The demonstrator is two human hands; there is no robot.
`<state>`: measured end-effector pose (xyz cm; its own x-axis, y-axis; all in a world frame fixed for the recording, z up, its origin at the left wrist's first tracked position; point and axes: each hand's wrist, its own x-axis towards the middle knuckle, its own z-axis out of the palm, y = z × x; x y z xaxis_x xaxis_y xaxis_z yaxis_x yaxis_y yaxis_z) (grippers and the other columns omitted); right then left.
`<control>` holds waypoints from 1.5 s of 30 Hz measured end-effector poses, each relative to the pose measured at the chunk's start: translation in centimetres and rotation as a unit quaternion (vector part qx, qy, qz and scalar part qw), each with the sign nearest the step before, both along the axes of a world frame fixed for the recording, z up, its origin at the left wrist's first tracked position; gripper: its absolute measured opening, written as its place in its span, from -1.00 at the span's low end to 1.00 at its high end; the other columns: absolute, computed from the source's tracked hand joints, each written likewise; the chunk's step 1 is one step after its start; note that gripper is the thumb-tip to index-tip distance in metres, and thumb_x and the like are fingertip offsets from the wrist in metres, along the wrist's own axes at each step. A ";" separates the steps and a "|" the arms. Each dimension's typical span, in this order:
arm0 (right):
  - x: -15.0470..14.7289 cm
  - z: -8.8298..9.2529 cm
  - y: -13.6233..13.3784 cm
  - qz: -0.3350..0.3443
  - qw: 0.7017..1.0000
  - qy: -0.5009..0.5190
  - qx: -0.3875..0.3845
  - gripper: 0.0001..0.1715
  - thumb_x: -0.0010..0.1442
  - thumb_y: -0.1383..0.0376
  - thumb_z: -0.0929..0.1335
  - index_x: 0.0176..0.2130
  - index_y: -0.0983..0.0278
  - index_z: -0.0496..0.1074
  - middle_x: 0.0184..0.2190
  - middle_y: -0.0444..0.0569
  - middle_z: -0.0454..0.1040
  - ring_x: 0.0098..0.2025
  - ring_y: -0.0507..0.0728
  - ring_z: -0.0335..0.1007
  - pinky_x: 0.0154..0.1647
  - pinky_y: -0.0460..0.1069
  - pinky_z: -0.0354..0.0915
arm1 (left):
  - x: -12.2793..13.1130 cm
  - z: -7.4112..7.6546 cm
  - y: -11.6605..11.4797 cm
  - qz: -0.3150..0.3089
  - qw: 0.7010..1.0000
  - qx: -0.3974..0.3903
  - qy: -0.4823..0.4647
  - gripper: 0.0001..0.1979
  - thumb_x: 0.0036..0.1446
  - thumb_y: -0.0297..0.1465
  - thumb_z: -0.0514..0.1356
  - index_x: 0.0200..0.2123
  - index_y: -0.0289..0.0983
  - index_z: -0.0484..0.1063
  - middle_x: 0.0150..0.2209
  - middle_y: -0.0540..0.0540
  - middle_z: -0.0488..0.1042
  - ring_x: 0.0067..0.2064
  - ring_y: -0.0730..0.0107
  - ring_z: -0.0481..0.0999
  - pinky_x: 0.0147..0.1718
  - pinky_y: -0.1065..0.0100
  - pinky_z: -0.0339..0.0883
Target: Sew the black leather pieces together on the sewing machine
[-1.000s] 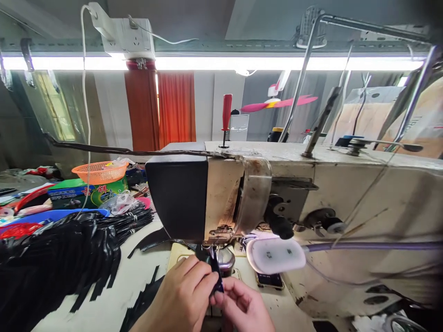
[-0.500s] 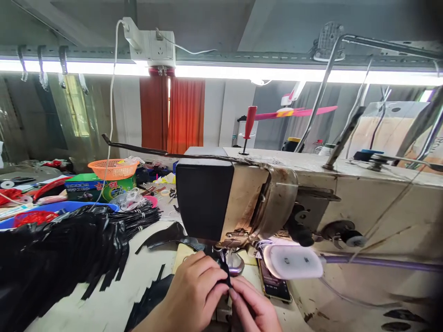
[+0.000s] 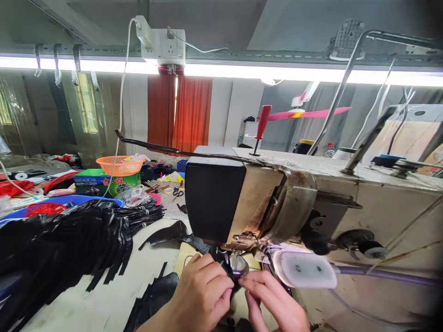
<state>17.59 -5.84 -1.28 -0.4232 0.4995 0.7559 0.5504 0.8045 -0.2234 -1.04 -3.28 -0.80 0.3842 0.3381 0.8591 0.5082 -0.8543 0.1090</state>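
Observation:
A sewing machine point(image 3: 215, 198) with a black front cover stands ahead of me. A narrow black leather-like piece point(image 3: 225, 263) runs under its needle area. My left hand point(image 3: 204, 290) is curled closed on this piece, left of the presser foot; its fingertips hide most of what it grips. My right hand point(image 3: 273, 297) is just right of it, index fingertip near the piece's edge by the round metal part point(image 3: 239, 265). The right thumb stands apart from the fingers, and nothing shows between them. A lit white lamp point(image 3: 304, 269) hangs above the right hand.
At left lies a heap of black strips point(image 3: 69, 244), with a smaller black stack point(image 3: 152, 299) nearer. Behind are a blue tray point(image 3: 78, 199), an orange basket point(image 3: 121, 165) on a green box point(image 3: 90, 182), and scissors point(image 3: 178, 192). A red screwdriver point(image 3: 264, 122) stands upright on the machine.
My right hand has loosened its pinch, its thumb moving away from the fingers and the hand shifting right. My left hand stays closed at the black piece. The view has turned slightly left.

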 end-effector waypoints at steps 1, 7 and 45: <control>0.2 0.5 0.1 0.007 1.000 -0.016 0.007 -0.50 0.12 0.62 0.29 0.02 0.29 0.36 -0.20 0.10 0.48 -0.16 0.10 0.49 -0.13 -0.08 0.43 | 0.0 -0.1 0.0 0.003 1.000 0.003 0.007 -0.85 0.11 -0.56 0.10 -0.44 -0.25 0.40 -0.50 0.02 0.43 -0.42 0.39 0.28 -0.44 0.35 0.13; 0.4 2.1 1.4 0.076 0.990 -0.095 -0.075 -0.72 0.25 0.49 0.27 -0.09 0.26 0.44 -0.25 0.04 0.49 -0.21 0.07 0.48 -0.18 -0.10 0.42 | -0.4 0.1 0.1 0.041 0.999 0.021 0.024 -0.87 0.10 -0.52 0.12 -0.49 -0.26 0.35 -0.52 0.01 0.41 -0.42 0.37 0.28 -0.41 0.30 0.09; 2.1 -5.1 4.8 -0.072 0.994 0.044 0.062 -0.75 0.17 0.28 0.38 -0.13 0.15 0.57 -0.24 0.01 0.63 -0.19 0.21 0.58 -0.17 0.04 0.51 | -2.2 1.3 1.2 -0.053 0.982 0.106 0.148 -0.86 0.26 -0.53 0.07 -0.30 -0.30 0.42 -0.38 0.03 0.53 -0.32 0.45 0.38 -0.28 0.30 0.12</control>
